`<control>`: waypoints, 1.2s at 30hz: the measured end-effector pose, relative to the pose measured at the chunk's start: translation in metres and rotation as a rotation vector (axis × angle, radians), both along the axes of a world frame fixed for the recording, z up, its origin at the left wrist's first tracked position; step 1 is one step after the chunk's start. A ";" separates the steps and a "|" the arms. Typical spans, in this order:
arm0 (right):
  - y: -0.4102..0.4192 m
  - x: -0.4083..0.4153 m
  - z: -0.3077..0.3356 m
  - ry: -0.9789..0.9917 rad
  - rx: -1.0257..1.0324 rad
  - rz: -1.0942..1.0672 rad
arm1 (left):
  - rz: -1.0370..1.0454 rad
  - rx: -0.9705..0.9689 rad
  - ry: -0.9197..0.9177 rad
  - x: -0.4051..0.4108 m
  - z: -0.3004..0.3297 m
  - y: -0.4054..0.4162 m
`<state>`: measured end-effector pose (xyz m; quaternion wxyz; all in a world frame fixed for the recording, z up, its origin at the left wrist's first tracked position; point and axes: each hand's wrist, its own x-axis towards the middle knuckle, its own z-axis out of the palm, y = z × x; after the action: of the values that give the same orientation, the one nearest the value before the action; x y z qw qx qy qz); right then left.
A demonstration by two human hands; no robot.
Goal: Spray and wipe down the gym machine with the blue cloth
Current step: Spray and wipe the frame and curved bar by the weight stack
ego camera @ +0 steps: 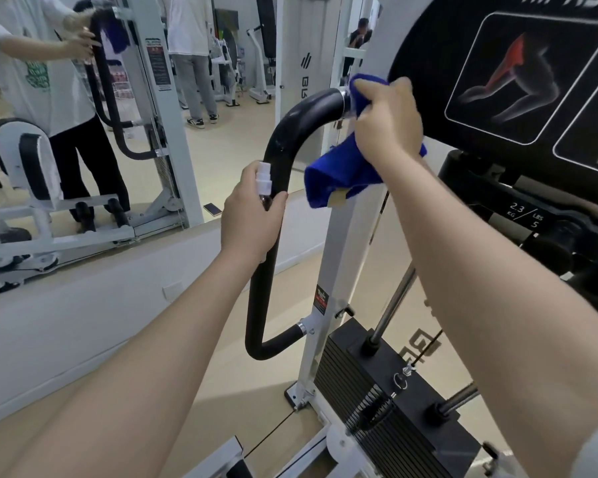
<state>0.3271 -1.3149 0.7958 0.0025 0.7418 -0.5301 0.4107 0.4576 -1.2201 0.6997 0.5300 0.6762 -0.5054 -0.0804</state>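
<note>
- Filling the left half of the view: wall mirror (83,132), reflecting a person in a white shirt at the same machine, plus other white gym frames and standing figures farther back.
- Right side, looming large: gym machine (339,263), white upright post rising from a bolted foot plate on the tan floor.
- Top right: black exercise placard (518,74) with a muscle diagram, part of the thigh lit red.
- Bottom centre-right: black weight stack (387,401), two steel guide rods running up out of it, a "2.3 KG / 5 LBS" label on the black part just above.
- Centre: black padded handle (266,277), a long loop curving up from the post's lower bracket, arching over and meeting the post again at a chrome collar up top.
- Blue cloth (339,177) pressed against the top end of the handle right at that chrome collar, bunched up, a loose fold hanging down beside the post with a small tan tag showing.
- Right hand (387,122) closed tight on the cloth, fingers wrapped over it, knuckles toward the camera.
- Left hand (252,215) lower down, well apart from the right, clamped on a small spray bottle (265,177); white nozzle poking up above the fist, just against the handle's straight section.
- Tiny detail in the mirror: a phone (212,209) lying flat on the floor.
</note>
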 end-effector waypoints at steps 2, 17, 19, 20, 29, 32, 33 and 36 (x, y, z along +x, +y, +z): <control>0.012 0.014 -0.012 0.029 -0.065 0.121 | 0.012 -0.027 -0.026 0.000 -0.001 0.000; 0.037 0.042 -0.048 -0.060 -0.213 0.402 | -0.049 -0.020 -0.009 0.008 -0.001 0.000; 0.033 0.034 -0.051 0.020 -0.257 0.430 | -0.046 -0.029 -0.020 0.009 -0.002 0.000; 0.023 0.029 -0.043 -0.017 -0.218 0.376 | -0.041 -0.024 -0.018 0.010 -0.003 -0.001; 0.033 0.042 -0.049 0.092 -0.323 0.385 | -0.032 0.022 0.103 0.012 -0.005 -0.004; 0.022 0.035 -0.023 0.240 -0.396 0.333 | -0.060 0.110 0.258 0.015 -0.003 -0.003; 0.018 0.032 -0.011 0.242 -0.320 0.288 | -0.086 0.141 0.295 0.018 -0.003 -0.001; 0.011 0.034 0.005 0.137 -0.173 0.200 | -0.153 0.173 0.312 0.026 -0.002 0.004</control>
<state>0.3606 -1.3035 0.8006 0.0618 0.8143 -0.4150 0.4012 0.4833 -1.2159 0.6972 0.5342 0.6580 -0.4583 -0.2675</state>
